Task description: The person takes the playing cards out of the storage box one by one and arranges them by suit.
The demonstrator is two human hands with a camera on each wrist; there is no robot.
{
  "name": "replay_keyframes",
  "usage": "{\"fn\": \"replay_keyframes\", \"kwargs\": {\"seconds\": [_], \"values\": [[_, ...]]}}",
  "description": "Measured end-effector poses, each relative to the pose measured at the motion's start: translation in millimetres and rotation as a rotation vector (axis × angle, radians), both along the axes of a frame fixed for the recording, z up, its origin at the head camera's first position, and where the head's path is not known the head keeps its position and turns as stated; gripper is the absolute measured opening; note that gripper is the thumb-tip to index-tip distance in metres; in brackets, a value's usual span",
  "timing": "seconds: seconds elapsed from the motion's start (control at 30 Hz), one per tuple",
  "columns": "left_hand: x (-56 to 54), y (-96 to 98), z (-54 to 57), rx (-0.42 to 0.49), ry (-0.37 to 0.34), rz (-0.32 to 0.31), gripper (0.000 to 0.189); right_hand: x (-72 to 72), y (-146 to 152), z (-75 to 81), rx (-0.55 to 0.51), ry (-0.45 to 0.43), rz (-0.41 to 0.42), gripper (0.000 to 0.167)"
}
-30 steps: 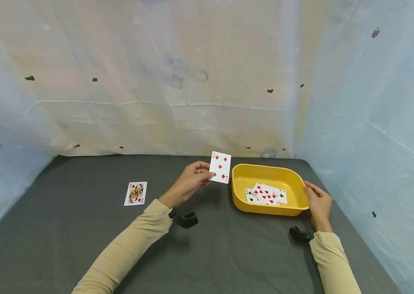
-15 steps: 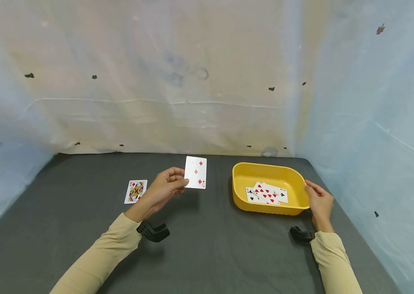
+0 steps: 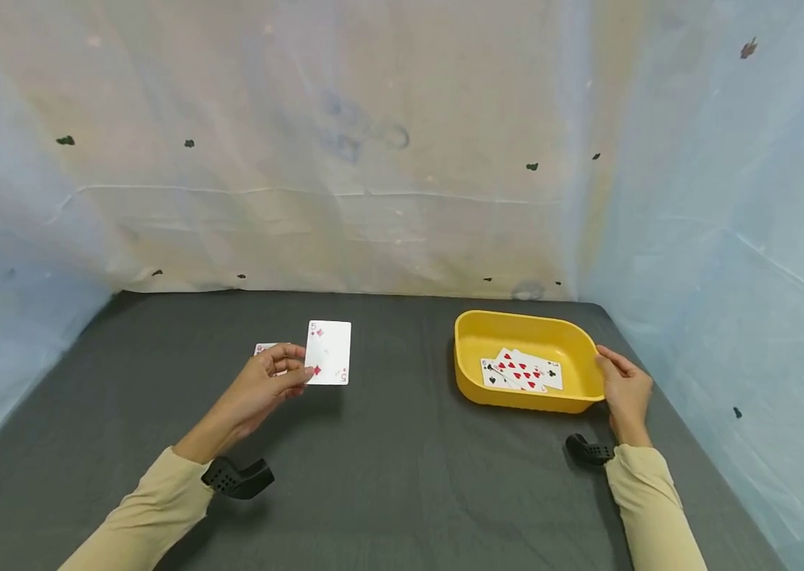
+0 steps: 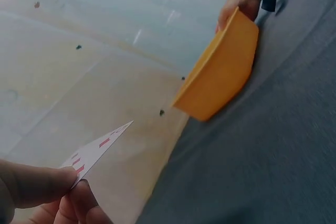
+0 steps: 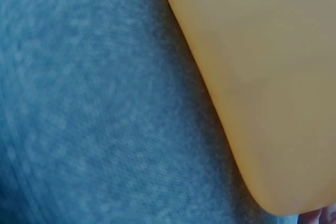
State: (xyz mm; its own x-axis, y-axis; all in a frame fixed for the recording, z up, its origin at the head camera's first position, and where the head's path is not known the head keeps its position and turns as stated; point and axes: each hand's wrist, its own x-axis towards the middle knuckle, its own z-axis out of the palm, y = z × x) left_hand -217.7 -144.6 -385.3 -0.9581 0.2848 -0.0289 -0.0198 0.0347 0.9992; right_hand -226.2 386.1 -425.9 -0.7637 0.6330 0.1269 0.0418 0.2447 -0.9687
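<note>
My left hand (image 3: 262, 392) pinches a five of diamonds playing card (image 3: 328, 353) between thumb and fingers, held up above the cloth. In the left wrist view that card (image 4: 100, 150) appears nearly edge-on. Behind the left hand lies a face card (image 3: 265, 347), mostly hidden by the fingers. My right hand (image 3: 625, 392) grips the right rim of a yellow tray (image 3: 473, 381). Several overlapping cards (image 3: 520, 370), hearts and black suits, lie face up inside it. The right wrist view is mostly filled by the tray's outer wall (image 5: 278, 93).
A dark grey cloth (image 3: 388, 476) covers the table. Pale plastic sheeting (image 3: 345, 159) hangs as walls at the back and both sides. Each wrist wears a black band (image 3: 238, 478); the tray stands near the table's right side.
My left hand has carried the five of diamonds leftward, away from the tray and in front of the face card. The right hand has stayed on the tray's rim.
</note>
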Motion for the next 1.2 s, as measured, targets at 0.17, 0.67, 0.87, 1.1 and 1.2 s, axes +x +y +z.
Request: {"fn": "replay_keyframes", "kwargs": {"seconds": [0.17,0.67,0.87,1.1,1.2], "values": [[12.6,-17.7,-5.8,-0.012,-0.009,0.033,0.039,0.1,0,0.8,-0.023,0.003,0.003,0.037],[33.8,-58.3,-19.7,-0.14,-0.043,0.096,0.041,-0.1,2,3.6,-0.023,-0.009,-0.004,0.038],[41.3,-73.5,-27.2,-0.161,-0.082,0.094,0.035,-0.5,2,2.7,-0.039,-0.013,0.004,0.039],[46.1,-82.3,-34.6,-0.268,-0.129,0.112,0.035,-0.9,1,2.2,-0.049,-0.006,-0.001,0.038],[47.4,-83.4,-35.3,-0.296,-0.129,0.119,0.035,-0.9,2,0.7,-0.04,-0.013,0.007,0.039]]}}
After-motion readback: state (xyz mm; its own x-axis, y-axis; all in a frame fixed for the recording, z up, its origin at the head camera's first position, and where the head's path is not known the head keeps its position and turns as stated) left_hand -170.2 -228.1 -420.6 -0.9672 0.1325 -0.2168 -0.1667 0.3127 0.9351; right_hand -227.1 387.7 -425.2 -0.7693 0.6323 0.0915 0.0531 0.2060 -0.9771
